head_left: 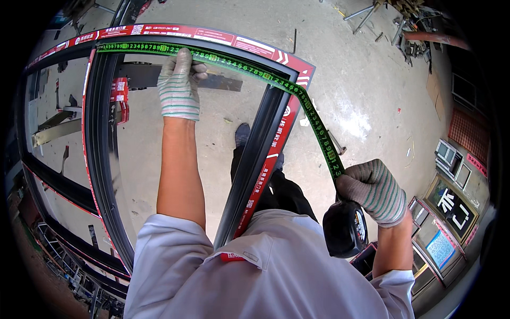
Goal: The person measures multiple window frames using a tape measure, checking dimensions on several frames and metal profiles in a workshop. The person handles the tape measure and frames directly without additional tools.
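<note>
Dusty concrete floor [345, 80], workshop probably; both hands, left [179, 85], right [373, 189], pinching green tape [297, 90].

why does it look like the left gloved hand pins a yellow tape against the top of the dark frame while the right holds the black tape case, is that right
Not quite: the tape is green, not yellow, as the head view shows. The left hand does pin it against the top of the dark frame, and the right hand holds the black tape case.
</note>
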